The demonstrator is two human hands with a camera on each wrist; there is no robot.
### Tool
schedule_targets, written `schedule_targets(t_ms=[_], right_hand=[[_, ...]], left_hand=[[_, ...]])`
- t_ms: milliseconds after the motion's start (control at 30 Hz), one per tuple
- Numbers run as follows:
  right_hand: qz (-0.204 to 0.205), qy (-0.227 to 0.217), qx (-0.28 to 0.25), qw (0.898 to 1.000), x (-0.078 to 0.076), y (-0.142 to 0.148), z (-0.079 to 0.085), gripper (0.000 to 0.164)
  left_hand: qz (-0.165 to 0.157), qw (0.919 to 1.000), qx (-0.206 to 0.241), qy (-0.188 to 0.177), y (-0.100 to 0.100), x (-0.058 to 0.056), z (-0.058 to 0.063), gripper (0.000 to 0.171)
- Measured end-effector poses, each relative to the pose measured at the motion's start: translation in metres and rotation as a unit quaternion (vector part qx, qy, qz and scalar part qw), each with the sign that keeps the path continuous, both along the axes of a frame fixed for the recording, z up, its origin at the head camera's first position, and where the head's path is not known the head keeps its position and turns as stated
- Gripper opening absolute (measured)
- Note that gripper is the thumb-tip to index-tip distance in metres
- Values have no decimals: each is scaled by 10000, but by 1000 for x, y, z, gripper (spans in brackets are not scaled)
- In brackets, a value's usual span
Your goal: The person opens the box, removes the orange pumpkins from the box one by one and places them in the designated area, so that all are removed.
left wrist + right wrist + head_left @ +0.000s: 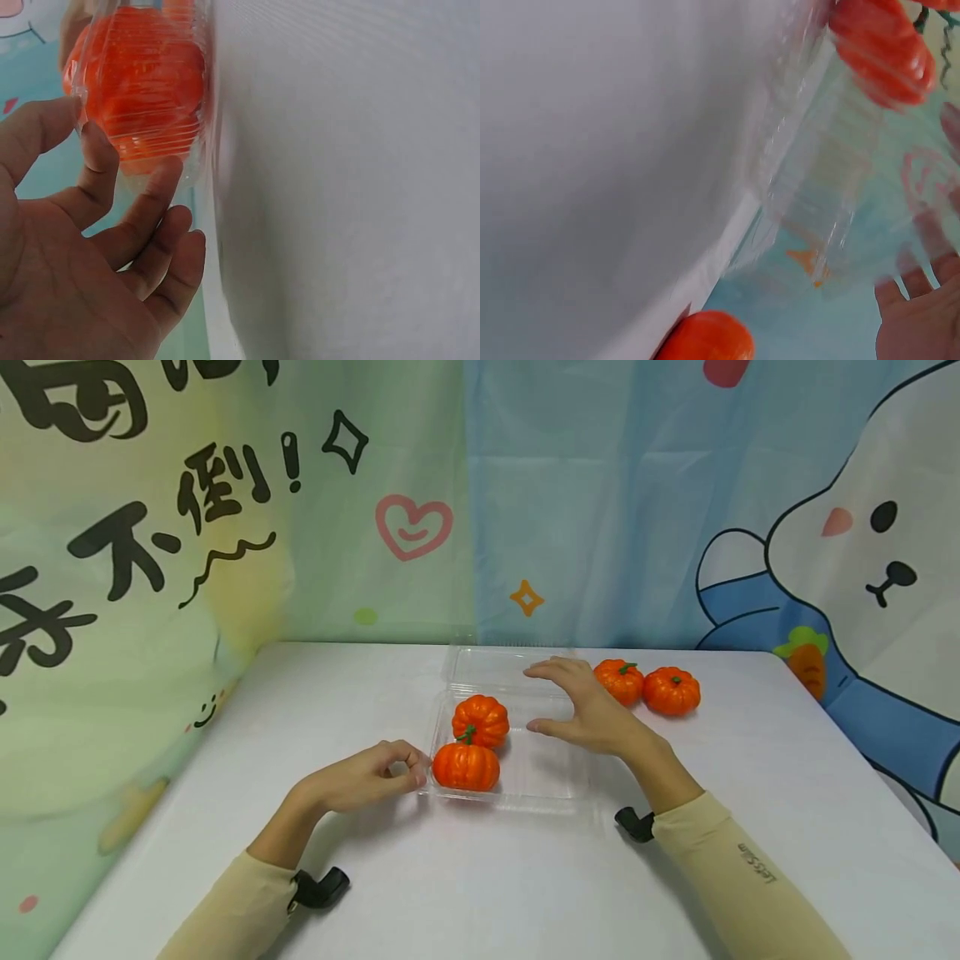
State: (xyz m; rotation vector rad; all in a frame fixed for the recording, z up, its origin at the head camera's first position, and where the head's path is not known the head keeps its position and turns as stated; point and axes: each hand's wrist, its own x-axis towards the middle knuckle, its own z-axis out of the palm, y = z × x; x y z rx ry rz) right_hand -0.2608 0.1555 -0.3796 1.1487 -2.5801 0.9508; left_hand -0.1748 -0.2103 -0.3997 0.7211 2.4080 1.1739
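A clear plastic clamshell box [543, 781] lies with its lid raised at the back. Two small orange pumpkins stand in its left half: a rear pumpkin [483, 718] and a front pumpkin [465, 768]. At the box's left edge, my left hand [367, 777] pinches the rim between thumb and index finger; the left wrist view shows the fingertips [94, 135] against the plastic. My right hand [588, 710] hovers above the right half of the box, thumb and fingers spread apart with nothing between them. In the right wrist view that hand [922, 319] is partly cut off.
Two more orange pumpkins, one [618, 681] just behind my right hand and another [672, 692] beside it, sit on the white table [487, 877] to the right of the box. A printed cloth [585, 510] hangs behind the table.
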Motion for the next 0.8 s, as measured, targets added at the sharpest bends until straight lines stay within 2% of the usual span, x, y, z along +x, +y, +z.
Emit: schedule_targets(t_ms=[300,600,800], right_hand=[[321,42,58,9995,1,-19,-1,70],[656,-34,346,9972,0,-37,-4,71],[747,-11,422,9963,-1,-45,-4,70]], left_hand=[[-11,10000,54,-11,0,-1,-1,16],[-21,10000,42,74,1,0,2,14],[-82,9998,-16,168,2,1,3,12]])
